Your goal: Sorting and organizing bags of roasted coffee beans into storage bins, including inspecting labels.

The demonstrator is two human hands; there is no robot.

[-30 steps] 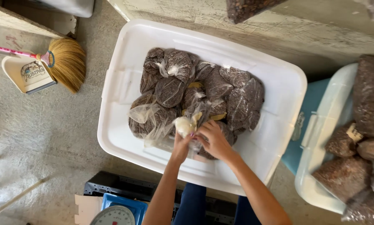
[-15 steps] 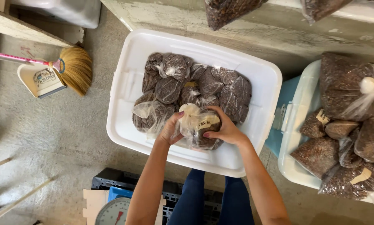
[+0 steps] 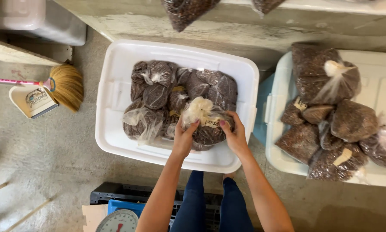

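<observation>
A white plastic tub (image 3: 115,129) on the floor holds several clear bags of dark brown grains. My left hand (image 3: 185,138) and my right hand (image 3: 234,135) grip one tied bag (image 3: 206,129) from both sides at the tub's near right, its knotted clear top (image 3: 199,108) pointing up. The other bags (image 3: 158,86) lie packed behind and to the left of it.
To the right, a closed white bin lid (image 3: 384,86) carries several more filled bags (image 3: 326,81). A straw hand broom (image 3: 66,86) and a dustpan (image 3: 32,101) lie on the concrete floor at left. A scale dial (image 3: 117,221) on a black crate (image 3: 102,195) sits near my legs.
The view has shifted right and closer. My hands went from working at the bag's neck to clasping the bag's body on both sides, and it sits further right in the tub.
</observation>
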